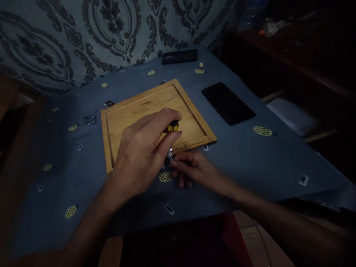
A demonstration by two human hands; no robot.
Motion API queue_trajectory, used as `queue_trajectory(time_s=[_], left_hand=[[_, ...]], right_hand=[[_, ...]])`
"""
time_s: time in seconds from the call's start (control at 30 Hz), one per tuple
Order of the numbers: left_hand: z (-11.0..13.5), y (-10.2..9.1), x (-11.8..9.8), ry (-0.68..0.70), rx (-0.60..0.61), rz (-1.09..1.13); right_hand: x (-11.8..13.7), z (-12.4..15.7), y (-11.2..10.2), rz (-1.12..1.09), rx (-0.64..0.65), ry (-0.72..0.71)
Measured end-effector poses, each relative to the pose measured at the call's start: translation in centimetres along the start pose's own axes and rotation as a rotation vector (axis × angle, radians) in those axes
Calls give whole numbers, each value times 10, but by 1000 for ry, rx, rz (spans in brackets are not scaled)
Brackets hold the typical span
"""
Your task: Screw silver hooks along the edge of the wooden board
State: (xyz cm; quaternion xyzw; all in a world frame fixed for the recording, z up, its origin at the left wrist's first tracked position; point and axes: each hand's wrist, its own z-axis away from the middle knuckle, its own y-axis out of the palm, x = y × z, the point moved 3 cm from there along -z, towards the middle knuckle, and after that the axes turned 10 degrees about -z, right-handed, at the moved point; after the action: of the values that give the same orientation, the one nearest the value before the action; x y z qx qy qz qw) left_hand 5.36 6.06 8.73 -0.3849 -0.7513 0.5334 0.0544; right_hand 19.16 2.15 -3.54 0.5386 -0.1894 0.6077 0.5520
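Observation:
My left hand [143, 148] is closed round the black and yellow handle of a screwdriver [173, 127], held above the front edge of a framed wooden panel [150, 105]. Most of the tool is hidden by my fingers. Lower and to the right, my right hand [191, 167] pinches a small shiny metal fitting [170, 155] against the panel's near edge. The fitting's exact shape is hard to make out in the dim light. A few small dark holes show in the panel's edge beside my right hand.
A blue tablecloth [230, 159] with pineapple prints covers the table. A black phone [228, 103] lies right of the panel, and a dark phone-shaped object [179, 56] lies at the back. Small metal pieces [89, 119] rest to the left. Patterned fabric [111, 29] stands behind.

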Motion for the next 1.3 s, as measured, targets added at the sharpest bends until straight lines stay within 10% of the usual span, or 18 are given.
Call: queue_trajectory(time_s=[1.3], left_hand=[[1, -6, 2, 3, -45, -25]], right_hand=[[-1, -3, 0, 23, 15, 24]])
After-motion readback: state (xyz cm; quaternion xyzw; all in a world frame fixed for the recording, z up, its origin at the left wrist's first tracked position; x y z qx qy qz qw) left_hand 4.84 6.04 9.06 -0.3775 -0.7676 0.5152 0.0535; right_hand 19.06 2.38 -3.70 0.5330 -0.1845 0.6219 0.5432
